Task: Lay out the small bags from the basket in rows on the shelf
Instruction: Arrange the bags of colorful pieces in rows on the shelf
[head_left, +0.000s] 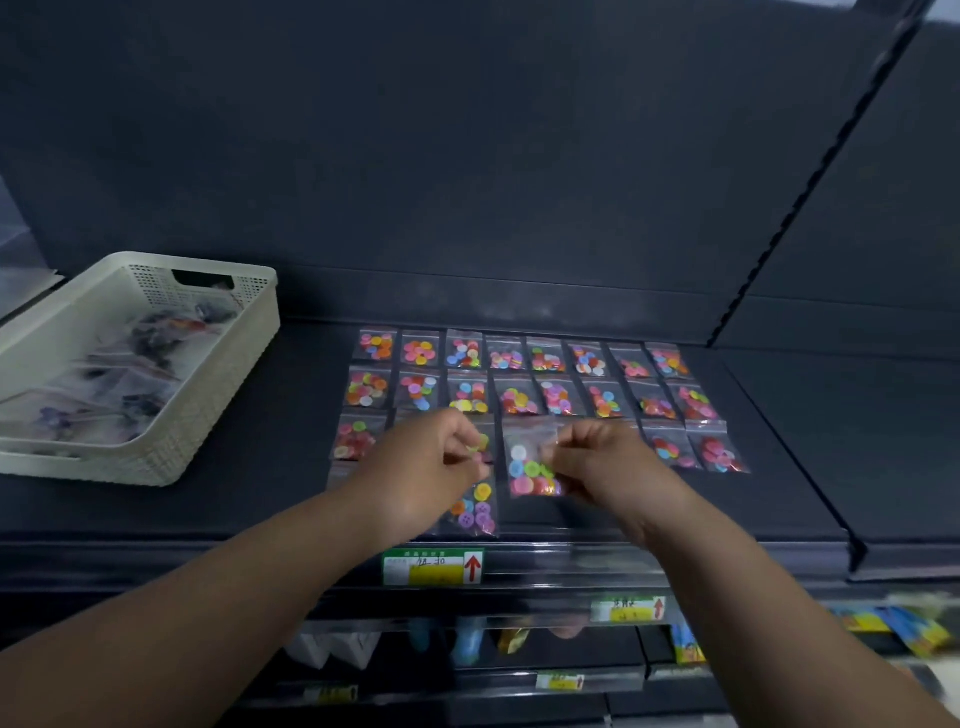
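Shelf holds two full back rows, third gappy. Basket at left. Right hand pinches button bag above third-row gap; left hand curled, grasp unclear. Lay flat, edges squared, no overlap.

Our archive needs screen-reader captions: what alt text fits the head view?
A person's right hand pinches a clear small bag of coloured buttons above a dark shelf, the left hand curled beside it. Similar bags lie in rows on the shelf; a cream perforated plastic basket sits at its left.
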